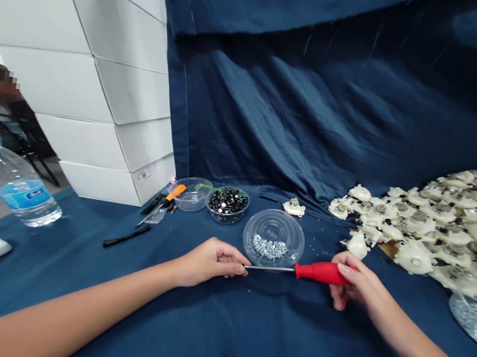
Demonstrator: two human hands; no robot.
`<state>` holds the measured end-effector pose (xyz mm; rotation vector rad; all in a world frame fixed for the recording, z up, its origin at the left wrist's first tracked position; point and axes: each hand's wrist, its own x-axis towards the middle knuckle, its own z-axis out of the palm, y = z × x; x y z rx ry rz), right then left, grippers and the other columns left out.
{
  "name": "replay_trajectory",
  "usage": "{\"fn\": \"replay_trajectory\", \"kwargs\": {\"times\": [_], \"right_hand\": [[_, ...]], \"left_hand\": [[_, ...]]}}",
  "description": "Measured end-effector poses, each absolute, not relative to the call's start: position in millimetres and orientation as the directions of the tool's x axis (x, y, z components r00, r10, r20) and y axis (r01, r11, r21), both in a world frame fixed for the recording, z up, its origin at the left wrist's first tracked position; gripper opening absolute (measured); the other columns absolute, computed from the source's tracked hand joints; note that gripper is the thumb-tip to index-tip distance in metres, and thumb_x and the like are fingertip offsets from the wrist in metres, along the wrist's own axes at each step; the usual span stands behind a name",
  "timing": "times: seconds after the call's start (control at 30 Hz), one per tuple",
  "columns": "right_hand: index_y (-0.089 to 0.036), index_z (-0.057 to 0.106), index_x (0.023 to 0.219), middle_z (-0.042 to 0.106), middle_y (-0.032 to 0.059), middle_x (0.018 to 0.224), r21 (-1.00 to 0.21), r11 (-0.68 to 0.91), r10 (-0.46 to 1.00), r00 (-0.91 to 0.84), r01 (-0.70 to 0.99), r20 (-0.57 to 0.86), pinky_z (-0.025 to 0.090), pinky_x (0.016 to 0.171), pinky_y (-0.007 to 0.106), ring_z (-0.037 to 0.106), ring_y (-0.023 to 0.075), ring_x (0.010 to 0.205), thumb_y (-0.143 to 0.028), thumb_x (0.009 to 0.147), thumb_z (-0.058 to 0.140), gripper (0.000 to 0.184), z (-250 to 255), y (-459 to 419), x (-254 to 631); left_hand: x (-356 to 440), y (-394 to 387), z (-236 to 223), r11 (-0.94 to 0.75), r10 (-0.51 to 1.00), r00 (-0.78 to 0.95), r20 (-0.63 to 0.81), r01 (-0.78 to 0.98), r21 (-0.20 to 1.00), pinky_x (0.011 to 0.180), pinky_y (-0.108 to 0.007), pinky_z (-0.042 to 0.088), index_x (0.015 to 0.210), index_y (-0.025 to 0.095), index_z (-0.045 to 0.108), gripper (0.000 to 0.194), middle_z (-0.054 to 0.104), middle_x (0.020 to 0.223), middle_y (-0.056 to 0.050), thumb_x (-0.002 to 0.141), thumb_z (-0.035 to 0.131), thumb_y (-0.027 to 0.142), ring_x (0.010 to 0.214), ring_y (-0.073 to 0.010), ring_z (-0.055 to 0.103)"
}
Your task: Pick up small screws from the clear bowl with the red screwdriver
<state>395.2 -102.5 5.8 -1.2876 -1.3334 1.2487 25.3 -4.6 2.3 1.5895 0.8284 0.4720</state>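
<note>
Driver [314, 272] is being held btwn both hands, approx. 4–5 o'clock from view ctr; L hand [209, 262] is pinching the shaft [271, 268] near its tip, at the driver's 9 o'clock; R hand [354, 279] is pinching the red handle [318, 271], at its 3; dish [261, 222] w/ silver screws [270, 247] is sitting just beyond the shaft, at 11, can't tell if touching; bowl [224, 219] of black pcs [228, 200] is standing at 10; lone off-white part [293, 208] is resting at 12; a pile [424, 223] of similar ones is lying at 2; bottle [27, 196] is standing at 9; boxes [98, 86] are rising in a stack at 10.
</note>
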Motion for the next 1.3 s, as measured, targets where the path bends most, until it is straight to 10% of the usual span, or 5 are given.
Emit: {"fn": "replay_trajectory", "kwargs": {"times": [0.8,1.3], "right_hand": [[-0.024,0.059,0.091,0.066,-0.0028,0.067,-0.979,0.05,0.996,-0.086,0.196,0.034,0.048,0.069,0.032,0.062,0.018,0.064,-0.063,0.109,0.057,0.044,6.9,-106.5,395.9],[-0.024,0.059,0.082,0.067,-0.001,0.064,-0.955,0.064,0.993,-0.116,0.288,0.031,0.047,0.073,0.034,0.063,0.0197,0.065,-0.063,0.112,0.052,0.049,4.7,-104.0,398.5]], "left_hand": [[22.8,-4.6,-1.2,-0.023,0.719,0.677,-0.155,0.246,0.969,0.091,-0.033,0.058,0.116,0.019,0.087,0.046,0.087,0.109,-0.01,0.084,0.093,0.051,0.097,-0.0225,0.081],[24.6,-8.5,3.6,-0.139,0.707,0.698,-0.119,0.302,0.943,0.072,-0.026,0.049,0.122,0.02,0.083,0.049,0.084,0.102,-0.007,0.084,0.093,0.05,0.08,-0.0163,0.071]]}}
